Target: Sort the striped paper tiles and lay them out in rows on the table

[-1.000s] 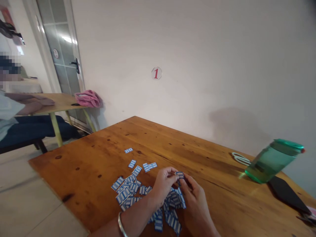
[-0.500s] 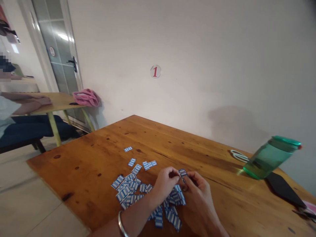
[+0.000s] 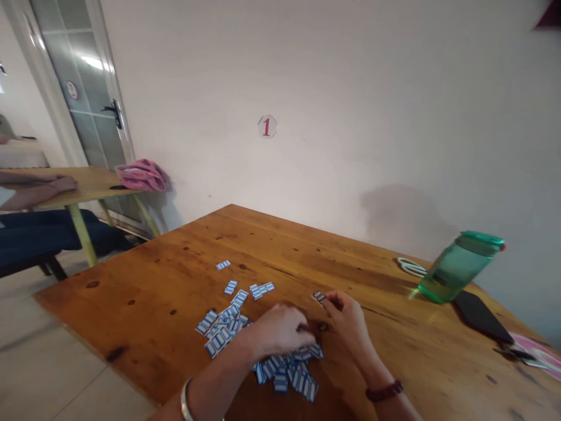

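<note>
Between the thumb and fingers of my right hand [image 3: 348,316] is a small blue-and-white label piece [image 3: 319,296], just above the wooden table. My left hand [image 3: 280,332], with a silver bangle at the wrist, hangs over a heap of similar label pieces [image 3: 284,374]. Its fingers are curled downward and blurred, so whether they grip a piece cannot be made out. Left of that hand lies another loose cluster of label pieces [image 3: 221,330]. Farther back, a few pieces [image 3: 263,289] are spread singly or in small overlaps, one [image 3: 223,265] apart from the others.
On the right, a green bottle [image 3: 462,266] stands by a coiled white cable [image 3: 411,267] and a dark flat case [image 3: 481,316]. Scissors [image 3: 515,352] rest near a pink sheet [image 3: 537,354]. At left, another person's arms [image 3: 48,190] rest on a second table [image 3: 94,178].
My hands have parted: the left moved down over the heap, while the right keeps the label piece. The view has swung slightly right.
</note>
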The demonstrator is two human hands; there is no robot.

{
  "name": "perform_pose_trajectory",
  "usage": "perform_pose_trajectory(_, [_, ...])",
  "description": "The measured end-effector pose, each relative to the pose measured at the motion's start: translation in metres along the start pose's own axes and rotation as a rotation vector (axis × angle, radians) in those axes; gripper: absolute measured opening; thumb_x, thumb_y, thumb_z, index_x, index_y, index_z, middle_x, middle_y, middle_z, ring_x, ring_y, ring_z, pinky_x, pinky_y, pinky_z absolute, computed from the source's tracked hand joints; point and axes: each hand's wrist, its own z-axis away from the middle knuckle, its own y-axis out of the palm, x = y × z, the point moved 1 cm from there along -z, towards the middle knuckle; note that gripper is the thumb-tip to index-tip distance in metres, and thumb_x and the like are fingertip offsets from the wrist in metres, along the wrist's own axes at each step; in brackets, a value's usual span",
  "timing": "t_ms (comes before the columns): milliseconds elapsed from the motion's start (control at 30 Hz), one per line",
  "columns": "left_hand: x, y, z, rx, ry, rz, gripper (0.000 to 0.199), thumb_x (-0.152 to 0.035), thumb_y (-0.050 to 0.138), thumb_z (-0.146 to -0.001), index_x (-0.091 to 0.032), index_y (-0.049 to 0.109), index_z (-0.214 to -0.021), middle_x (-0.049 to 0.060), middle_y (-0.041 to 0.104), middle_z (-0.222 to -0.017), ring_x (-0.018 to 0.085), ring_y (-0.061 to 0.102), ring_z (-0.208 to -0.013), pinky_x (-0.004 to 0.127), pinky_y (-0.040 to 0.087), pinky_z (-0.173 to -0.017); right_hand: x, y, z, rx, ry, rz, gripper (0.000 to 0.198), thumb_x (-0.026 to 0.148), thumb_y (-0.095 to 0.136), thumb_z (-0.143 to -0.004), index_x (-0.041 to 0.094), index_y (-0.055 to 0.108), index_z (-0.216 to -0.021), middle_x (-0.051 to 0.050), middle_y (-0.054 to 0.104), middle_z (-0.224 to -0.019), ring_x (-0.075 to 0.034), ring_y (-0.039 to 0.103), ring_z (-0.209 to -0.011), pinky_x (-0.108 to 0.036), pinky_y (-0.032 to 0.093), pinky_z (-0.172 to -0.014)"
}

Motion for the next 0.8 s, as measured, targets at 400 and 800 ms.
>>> perform_pose_trajectory(400, [0.011,0.036,-0.019,-0.179,-0.306,-0.155,0.06,-0.004,0.029,-0.075,0.002,0.024,-0.134,0.017,0.028,-0.142,0.022,0.02,-0.132,0.039,0.014,-0.109,-0.015,0.004,-0.003,0.103,-0.235,0.264,0.015,0.024,0.045,-0.074,0.02,0.059,-0.068,-0.003,0.061,-0.068,-0.017,0.056,-0.062,-0.026,0.04,-0.06])
perform_pose_trajectory(800, [0.002,0.037,-0.017,-0.02,-0.335,-0.158,0.066,-0.007,0.029,-0.072,0.003,0.014,-0.136,0.016,0.021,-0.144,0.018,0.012,-0.134,0.042,0.006,-0.109,-0.021,0.007,-0.004,0.263,-0.205,0.305,0.016,0.019,0.043,-0.076,0.019,0.059,-0.077,-0.005,0.063,-0.076,-0.019,0.058,-0.071,-0.027,0.042,-0.065])
